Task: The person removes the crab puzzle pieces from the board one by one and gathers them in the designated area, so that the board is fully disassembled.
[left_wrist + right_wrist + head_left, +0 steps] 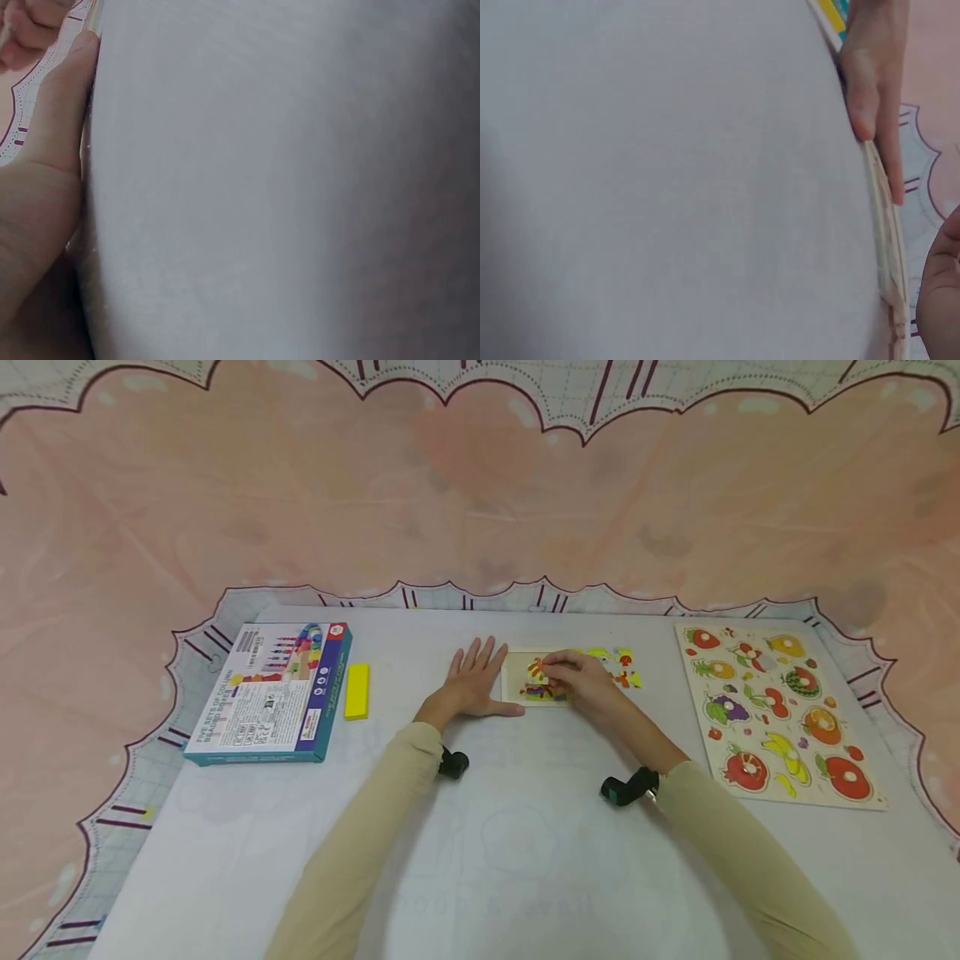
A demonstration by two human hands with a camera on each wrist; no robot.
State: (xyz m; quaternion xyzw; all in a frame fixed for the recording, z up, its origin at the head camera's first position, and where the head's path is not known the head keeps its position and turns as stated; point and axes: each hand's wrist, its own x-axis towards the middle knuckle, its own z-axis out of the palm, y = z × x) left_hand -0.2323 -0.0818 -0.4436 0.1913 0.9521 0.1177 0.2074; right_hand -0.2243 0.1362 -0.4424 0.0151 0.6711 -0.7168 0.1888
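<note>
My left hand (475, 687) lies flat with its fingers spread at the left end of a small wooden puzzle board (513, 672), the thumb along its near edge. In the right wrist view, that thumb (863, 112) meets the board's edge. My right hand (588, 683) is over the board, thumb and fingertips pinched together around a small puzzle piece that they mostly hide. Colourful puzzle pieces (542, 692) sit on the board under the right fingers. Several loose puzzle pieces (624, 678) lie just right of the board, partly behind the right hand.
A boxed set (273, 693) lies at the left of the white table (495, 835), with a yellow block (357, 692) beside it. On the right lies a large fruit-picture board (780, 718). A patterned cloth (480, 510) surrounds the table's back and sides.
</note>
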